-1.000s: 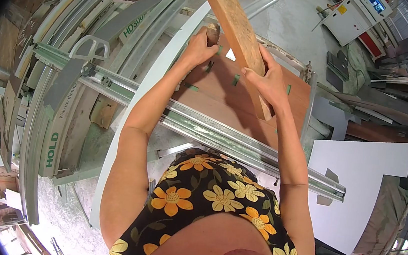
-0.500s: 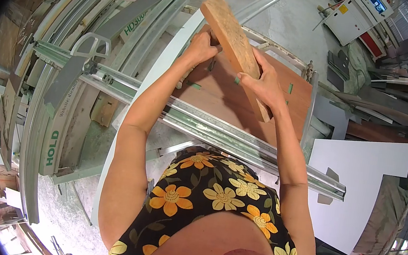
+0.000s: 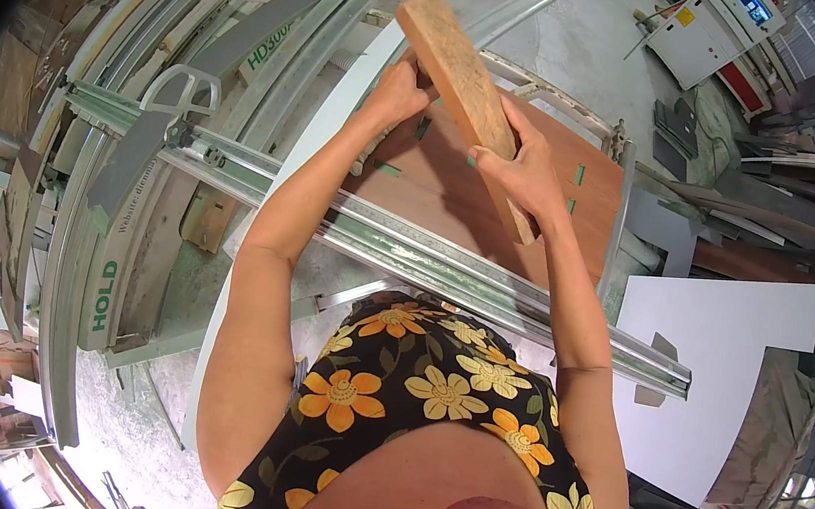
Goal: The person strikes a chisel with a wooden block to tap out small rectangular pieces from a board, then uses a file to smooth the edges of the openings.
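A long, thick wooden block point(image 3: 467, 80) slants over a reddish-brown board point(image 3: 583, 214) that has small green marks. My right hand point(image 3: 524, 162) grips the block's lower half, thumb on the near face and fingers round the far edge. My left hand point(image 3: 398, 93) is closed beside the block's upper left side. Its fingertips are partly hidden, and what they hold cannot be made out. Close to the left hand runs the edge of a long white panel point(image 3: 282, 165), which passes under my left arm.
A metal rail with a scale point(image 3: 409, 240) crosses in front of my body, bearing a grey handled stop point(image 3: 185, 93) at left. Grey-green machine beams point(image 3: 114, 271) stand on the left. At right are a white sheet point(image 3: 709, 339) and stacked dark boards point(image 3: 804, 214). A control cabinet point(image 3: 704, 37) stands behind.
The wooden block and my right hand have shifted slightly to the left. My left hand has moved a little left too, staying closed.
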Tool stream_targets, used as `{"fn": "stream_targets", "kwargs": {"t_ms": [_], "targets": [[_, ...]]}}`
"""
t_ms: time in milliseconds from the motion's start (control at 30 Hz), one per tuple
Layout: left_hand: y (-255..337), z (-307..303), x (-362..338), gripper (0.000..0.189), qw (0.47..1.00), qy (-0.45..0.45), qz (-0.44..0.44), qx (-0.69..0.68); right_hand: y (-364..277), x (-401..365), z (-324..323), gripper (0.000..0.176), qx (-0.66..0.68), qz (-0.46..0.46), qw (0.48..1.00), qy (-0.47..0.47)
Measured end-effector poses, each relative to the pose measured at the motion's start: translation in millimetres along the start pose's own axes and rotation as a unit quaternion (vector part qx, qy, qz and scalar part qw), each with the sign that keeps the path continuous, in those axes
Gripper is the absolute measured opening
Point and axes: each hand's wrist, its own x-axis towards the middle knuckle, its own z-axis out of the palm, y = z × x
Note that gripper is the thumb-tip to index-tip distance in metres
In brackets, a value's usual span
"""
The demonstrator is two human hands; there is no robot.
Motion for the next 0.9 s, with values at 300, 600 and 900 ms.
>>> {"fn": "stream_targets", "kwargs": {"t_ms": [300,600,900], "targets": [[-2.5,-3.2,5.2,0.036,0.995,-0.069,-0.041,0.063,-0.2,-9.3,-4.5,0.081,0.007,0.033,0.999,-0.005],[3.7,-8.0,2.3,0.034,0.994,-0.078,0.003,-0.08,-12.5,-48.4,-42.8,0.084,0.075,0.009,0.996,0.045],[59.6,9.8,-28.9,0.031,0.933,-0.196,-0.02,-0.301,-26.5,-124.1,-105.3,0.089,0.114,0.002,0.968,0.223]]}}
